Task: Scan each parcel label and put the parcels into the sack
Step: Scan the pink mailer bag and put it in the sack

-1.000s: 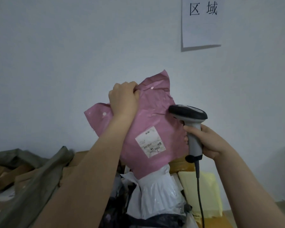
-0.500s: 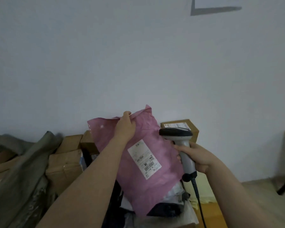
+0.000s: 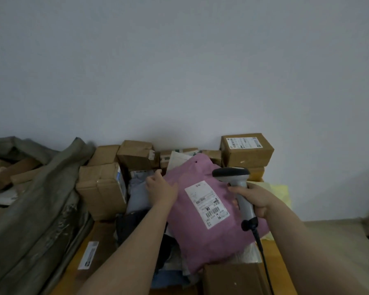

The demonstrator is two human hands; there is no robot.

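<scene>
the pink parcel (image 3: 211,233) has come down from head height and now lies tilted on the parcel pile (image 3: 107,188), label (image 3: 207,203) facing up. the left hand (image 3: 161,189) grips its upper-left edge, thumb on top. the right hand (image 3: 254,199) is curled round the scanner (image 3: 237,188) handle, head just beside the label. judgement: transfer comes next, as the parcel is not yet in the grey-green sack (image 3: 41,199) at left.

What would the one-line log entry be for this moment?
left hand: holds pink parcel | right hand: grips scanner | label: facing camera | sack: at left
</scene>
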